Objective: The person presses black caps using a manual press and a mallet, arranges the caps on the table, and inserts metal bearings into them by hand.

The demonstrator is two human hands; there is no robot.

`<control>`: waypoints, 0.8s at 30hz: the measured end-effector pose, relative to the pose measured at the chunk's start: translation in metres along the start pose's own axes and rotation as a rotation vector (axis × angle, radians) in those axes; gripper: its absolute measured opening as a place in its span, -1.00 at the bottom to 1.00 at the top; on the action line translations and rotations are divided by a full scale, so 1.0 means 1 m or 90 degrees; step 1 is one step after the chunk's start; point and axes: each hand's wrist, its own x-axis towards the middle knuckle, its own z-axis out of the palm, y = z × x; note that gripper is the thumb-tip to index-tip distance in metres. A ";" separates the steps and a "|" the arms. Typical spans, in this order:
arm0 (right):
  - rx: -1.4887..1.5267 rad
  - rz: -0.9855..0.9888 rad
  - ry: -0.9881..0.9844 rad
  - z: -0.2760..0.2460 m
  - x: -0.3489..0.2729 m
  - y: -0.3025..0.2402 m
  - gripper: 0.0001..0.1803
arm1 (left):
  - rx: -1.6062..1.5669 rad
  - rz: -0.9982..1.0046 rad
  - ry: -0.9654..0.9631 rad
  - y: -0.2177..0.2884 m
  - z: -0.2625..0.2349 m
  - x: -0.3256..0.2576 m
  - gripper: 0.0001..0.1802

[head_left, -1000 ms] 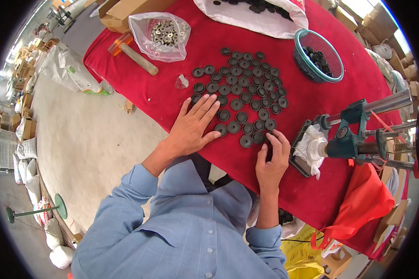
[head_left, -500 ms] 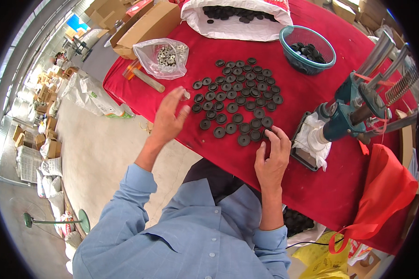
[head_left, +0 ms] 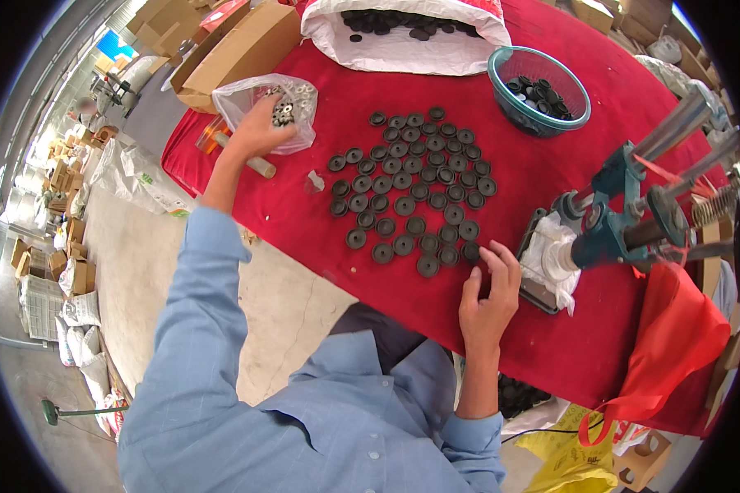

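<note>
My left hand (head_left: 256, 131) reaches into a clear plastic bag (head_left: 234, 94) of small silvery ring-like metal parts (head_left: 304, 97). Its thumb and forefinger are apart, with some of the parts showing between them; the other fingertips are hidden. Many round black discs (head_left: 403, 181) with raised rims and small centre holes lie spread in one layer on the red cloth (head_left: 337, 271). At their near right edge rests my right hand (head_left: 489, 300), fingers loosely bent and apart, fingertips close beside a black disc (head_left: 469, 251). It holds nothing that I can see.
Under my left forearm lies a hammer with a wooden handle (head_left: 261, 167). A cardboard box (head_left: 238, 57), a white sack (head_left: 370, 53) of black pieces and a teal basket (head_left: 580, 86) stand farther back. To the right are a green press (head_left: 592, 238) and a red bag (head_left: 674, 329).
My left hand has moved left and away from me, from beside the discs into the plastic bag. My right hand stays near the same edge disc. The view has shifted slightly.
</note>
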 end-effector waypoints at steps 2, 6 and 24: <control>0.004 0.009 -0.006 -0.002 0.000 -0.004 -0.60 | -0.031 0.115 0.030 0.019 -0.005 -0.026 -0.21; 0.012 0.004 -0.033 0.000 0.005 -0.009 -0.59 | 0.209 0.090 0.045 0.038 0.015 -0.052 -0.27; 0.064 0.024 -0.051 -0.005 0.005 -0.010 -0.59 | -0.044 0.119 -0.196 0.044 -0.057 0.021 -0.78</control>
